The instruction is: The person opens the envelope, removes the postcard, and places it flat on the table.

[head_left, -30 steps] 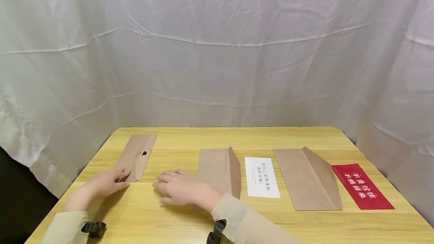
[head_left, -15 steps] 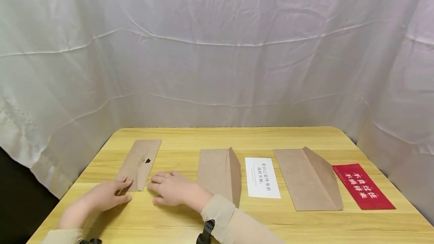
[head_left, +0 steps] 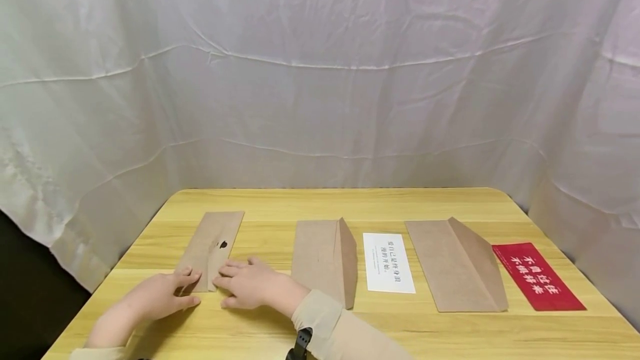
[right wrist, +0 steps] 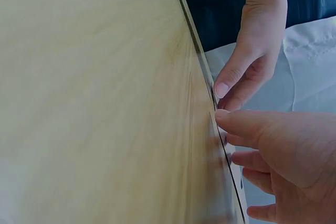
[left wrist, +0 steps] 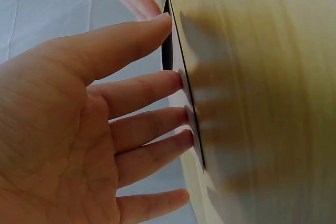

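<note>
A closed brown paper envelope [head_left: 212, 232] with a small black mark on its flap lies flat at the left of the table. My left hand [head_left: 160, 294] rests its fingertips on the envelope's near left corner, the fingers almost straight in the left wrist view. Facing it, my right hand [head_left: 256, 285] touches the near right edge with relaxed fingers. In the right wrist view, the thumb of the right hand [right wrist: 299, 150] sits at the envelope's thin edge, close to the left hand [right wrist: 262, 40]. The fingertips' undersides are hidden.
Right of the hands lie a brown envelope [head_left: 315, 254] with its flap raised, a white printed card [head_left: 389, 263], another open envelope [head_left: 447, 263] and a red printed card [head_left: 539, 276]. All are on the wooden table [head_left: 380, 204], with a pale curtain [head_left: 320, 99] behind.
The closed envelope has slid toward me and to the right with my left hand on it. My right hand has come slightly left and now meets its right edge.
</note>
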Tool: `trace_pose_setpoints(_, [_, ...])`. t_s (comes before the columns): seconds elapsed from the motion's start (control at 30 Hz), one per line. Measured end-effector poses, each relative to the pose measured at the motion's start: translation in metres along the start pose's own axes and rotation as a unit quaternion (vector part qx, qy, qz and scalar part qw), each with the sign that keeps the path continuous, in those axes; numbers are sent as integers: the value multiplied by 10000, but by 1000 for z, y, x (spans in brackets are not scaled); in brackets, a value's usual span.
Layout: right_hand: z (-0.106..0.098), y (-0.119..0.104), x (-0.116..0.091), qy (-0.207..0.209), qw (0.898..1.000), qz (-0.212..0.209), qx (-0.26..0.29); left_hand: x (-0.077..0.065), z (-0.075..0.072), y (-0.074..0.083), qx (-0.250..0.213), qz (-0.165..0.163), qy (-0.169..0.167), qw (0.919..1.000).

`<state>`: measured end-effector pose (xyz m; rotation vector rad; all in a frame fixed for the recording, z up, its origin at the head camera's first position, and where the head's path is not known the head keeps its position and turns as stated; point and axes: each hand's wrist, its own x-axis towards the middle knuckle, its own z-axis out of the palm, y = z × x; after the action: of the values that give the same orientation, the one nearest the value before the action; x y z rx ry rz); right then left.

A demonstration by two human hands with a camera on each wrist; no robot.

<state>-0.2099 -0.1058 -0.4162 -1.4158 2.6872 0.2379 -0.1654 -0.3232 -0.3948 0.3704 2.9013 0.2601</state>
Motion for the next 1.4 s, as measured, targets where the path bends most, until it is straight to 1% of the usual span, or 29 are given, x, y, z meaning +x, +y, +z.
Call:
trace_pose_setpoints(0.07, [1, 0, 0, -51, 10000, 8, -10, 0, 1, 2, 28, -47, 26, 10000])
trace_pose_setpoints(0.17, [1, -1, 0, -100, 9999, 31, 27, 1, 1, 4, 138, -22, 168, 9998])
trace_pose_setpoints(0.3, [0, -2, 1, -176, 9998, 48, -1, 3, 4, 5, 225, 49, 577, 9981])
trace_pose_setpoints(0.4, [0, -4, 0, -236, 9997, 71, -64, 5, 7, 1, 239, 111, 874, 9958])
trace_pose_setpoints(0.47, [-1, -6, 0, -261, 9996, 73, -114, 5, 8, -5, 230, 91, 929, 9954])
trace_pose_setpoints(0.57, [-2, -9, -2, -303, 9994, 23, -188, 4, 8, -15, 211, -53, 855, 9961])
trace_pose_setpoints(0.67, [-3, -14, -3, -406, 9989, -76, -214, 1, 9, -24, 215, -128, 758, 9968])
trace_pose_setpoints(0.83, [-4, -19, -2, -529, 9984, -127, -173, -3, 11, -35, 70, -48, 705, 9975])
trace_pose_setpoints(0.97, [-4, -19, -1, -547, 9983, -124, -131, -5, 12, -39, -107, 82, 629, 9979])
trace_pose_setpoints(1.13, [-6, -21, 2, -539, 9984, -155, -21, -7, 10, -44, -301, 140, 400, 9987])
trace_pose_setpoints(1.27, [-8, -28, 8, -527, 9985, -121, 67, -7, 9, -46, -394, 174, 289, 9987])
trace_pose_setpoints(1.4, [-9, -36, 14, -486, 9987, -102, 67, -8, 9, -45, -441, 183, 265, 9985])
